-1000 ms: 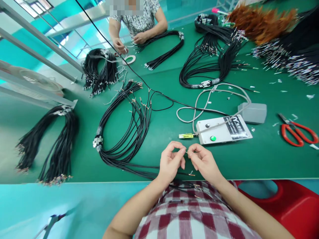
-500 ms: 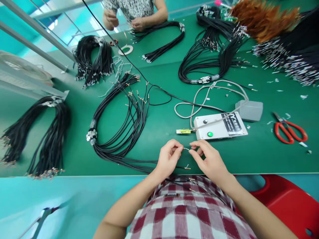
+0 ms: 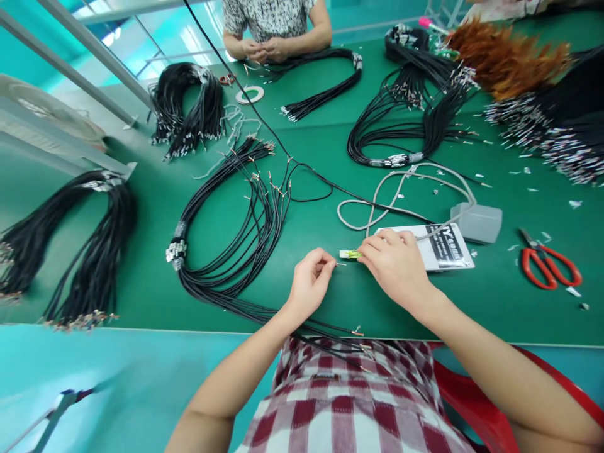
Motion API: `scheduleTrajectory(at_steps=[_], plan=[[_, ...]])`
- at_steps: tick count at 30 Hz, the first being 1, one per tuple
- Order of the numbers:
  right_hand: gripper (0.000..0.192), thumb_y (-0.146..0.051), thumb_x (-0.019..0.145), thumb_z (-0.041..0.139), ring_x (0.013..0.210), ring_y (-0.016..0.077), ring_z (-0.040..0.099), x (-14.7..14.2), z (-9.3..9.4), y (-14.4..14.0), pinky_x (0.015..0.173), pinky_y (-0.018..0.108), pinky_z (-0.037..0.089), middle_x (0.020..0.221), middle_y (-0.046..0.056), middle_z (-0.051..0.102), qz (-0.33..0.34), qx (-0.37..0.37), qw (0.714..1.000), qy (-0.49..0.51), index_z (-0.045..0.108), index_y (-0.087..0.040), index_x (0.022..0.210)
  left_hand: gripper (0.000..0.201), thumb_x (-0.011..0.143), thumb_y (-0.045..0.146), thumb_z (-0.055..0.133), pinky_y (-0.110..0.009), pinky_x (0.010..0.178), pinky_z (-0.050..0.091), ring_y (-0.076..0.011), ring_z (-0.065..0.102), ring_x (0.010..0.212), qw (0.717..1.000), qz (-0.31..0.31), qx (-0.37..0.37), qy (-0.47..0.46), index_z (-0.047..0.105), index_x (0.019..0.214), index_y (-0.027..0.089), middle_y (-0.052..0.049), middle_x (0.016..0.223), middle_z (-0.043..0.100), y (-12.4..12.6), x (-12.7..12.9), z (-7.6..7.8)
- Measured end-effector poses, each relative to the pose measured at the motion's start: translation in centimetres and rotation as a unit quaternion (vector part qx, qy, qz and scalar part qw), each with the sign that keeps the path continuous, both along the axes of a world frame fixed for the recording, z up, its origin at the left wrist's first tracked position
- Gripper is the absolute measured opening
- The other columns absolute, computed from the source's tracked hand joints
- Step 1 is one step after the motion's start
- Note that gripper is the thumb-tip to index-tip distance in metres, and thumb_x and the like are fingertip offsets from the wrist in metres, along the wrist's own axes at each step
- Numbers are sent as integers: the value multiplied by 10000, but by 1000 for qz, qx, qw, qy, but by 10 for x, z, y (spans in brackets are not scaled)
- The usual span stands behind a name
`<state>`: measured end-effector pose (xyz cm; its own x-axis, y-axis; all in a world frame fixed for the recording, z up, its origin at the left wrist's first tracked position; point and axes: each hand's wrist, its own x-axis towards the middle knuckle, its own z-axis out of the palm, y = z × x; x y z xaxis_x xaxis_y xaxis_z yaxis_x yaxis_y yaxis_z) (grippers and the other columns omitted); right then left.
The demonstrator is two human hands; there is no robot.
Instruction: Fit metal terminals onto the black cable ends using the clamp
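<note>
Red-and-white checked shirt [image 3: 349, 409], short-sleeved, forearms bare, left hand [image 3: 309, 286] and right hand [image 3: 394, 267] ungloved, no rings visible

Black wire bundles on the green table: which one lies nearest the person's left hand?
The loosely looped bundle just left of the left hand, its strands running under the wrist; the other bundles lie farther off.

My right hand [image 3: 394, 267] covers the left half of the white tester box [image 3: 448, 246], hiding its button. At twelve o'clock the co-worker [image 3: 274, 25] is cut off above the chest; whatever my left hand [image 3: 307, 286] pinches is too small to tell
</note>
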<state>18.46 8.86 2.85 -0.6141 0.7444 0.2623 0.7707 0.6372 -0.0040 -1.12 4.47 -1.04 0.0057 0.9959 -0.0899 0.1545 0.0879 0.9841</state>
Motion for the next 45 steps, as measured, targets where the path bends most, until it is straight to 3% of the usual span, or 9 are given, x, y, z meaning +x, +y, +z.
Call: scheduleTrajectory(at_steps=[2,6,12,17,28,36,45], plan=[[170,-202,928,629,903,263,556,-4,-1,10,772,433,310,823,56,733,10,-30,999,-18,654,-212,760,228,912,356,583,-203,499,288,-78,386,534,1000,6,-13,-25,507,780,186,46,644,434,7,-4,-2],[25,-180,883,664,982,288,569,-6,-6,16,851,464,328,963,97,734,6,-43,999,-25,668,-196,901,240,904,362,590,-201,483,247,-68,354,509,999,5,-23,-36,494,774,184,60,611,394,14,-6,-2],[244,-70,910,537,808,225,581,-5,-12,19,960,457,334,717,38,692,58,-35,997,-45,628,-236,755,170,906,283,557,-194,508,293,-75,408,547,1000,-1,-8,-8,503,781,181,44,657,443,18,0,-6],[243,-44,870,543,780,211,576,-8,-9,24,1063,473,265,671,22,671,62,-26,995,-80,627,-213,716,146,890,231,544,-198,494,276,-72,408,527,999,2,7,41,500,762,178,38,680,471,23,3,-14],[223,-53,859,556,788,201,590,-11,-7,22,1092,485,151,666,11,675,40,-36,994,-94,670,-189,724,138,892,183,516,-212,519,309,-83,441,530,994,7,29,108,504,754,182,37,691,498,27,6,-19],[221,-54,849,561,795,206,594,-10,-6,20,1088,488,159,678,21,690,32,-37,995,-88,681,-190,723,170,898,104,492,-241,652,391,-132,505,681,972,15,123,201,516,752,188,7,741,532,23,10,-18],[67,-153,855,644,918,265,624,-13,-1,13,1114,569,157,858,75,742,2,-58,996,-71,710,-163,861,160,908,133,499,-237,638,415,-132,533,687,979,13,105,176,520,760,189,-1,769,541,23,10,-24]])
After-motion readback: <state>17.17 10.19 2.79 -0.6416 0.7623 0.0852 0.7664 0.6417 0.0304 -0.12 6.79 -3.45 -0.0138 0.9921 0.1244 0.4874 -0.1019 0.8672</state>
